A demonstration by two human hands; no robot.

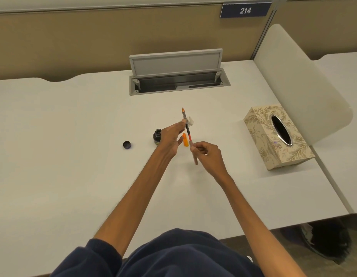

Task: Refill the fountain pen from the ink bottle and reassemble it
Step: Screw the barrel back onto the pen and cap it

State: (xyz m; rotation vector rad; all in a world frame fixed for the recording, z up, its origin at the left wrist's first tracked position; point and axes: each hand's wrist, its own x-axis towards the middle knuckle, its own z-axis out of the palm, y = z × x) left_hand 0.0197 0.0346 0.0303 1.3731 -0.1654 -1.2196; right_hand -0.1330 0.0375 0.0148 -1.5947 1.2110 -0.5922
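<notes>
On the white desk [73, 136], farthest left, lies the dark round bottle cap [127, 145], on its own and well apart from the rest. To its right stands the open ink bottle [157, 136], partly hidden behind the left hand [170, 136]. That hand reaches forward, its fingertips pinching the upper part of the fountain pen [186, 126] together with a small white wad of tissue [190, 120]; the remaining fingers are loosely extended. The pen is held above the desk, tilted, its orange nib end pointing away from the person. An orange pen piece [185, 140] lies on the desk just beneath the pen, between the two hands. The right hand [208, 156] is curled around the pen's lower, reddish end. Farther right, a patterned tissue box [273, 136] sits near the desk edge. At the back of the desk, a grey cable hatch [178, 73] stands open.
</notes>
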